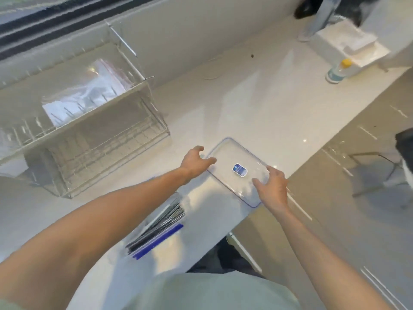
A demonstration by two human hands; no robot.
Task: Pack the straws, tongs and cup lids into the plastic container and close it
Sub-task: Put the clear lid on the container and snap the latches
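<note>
While both arms reach forward, I see left hand (195,161) spread at 9 o'clock end of clear container lid (238,172), thumb touching rim; right hand (273,185) spread at 4 o'clock end, fingers on edge. Two-ended hold likely keeps wide flat lid level for lifting. Cannot tell if lid sits on container or bare counter (257,97). Straws (156,231) lie bagged at 7 o'clock, near counter edge, unpacked. Tongs, cup lids not seen.

Wire rack (93,139), perhaps a bottle (337,71).
</note>
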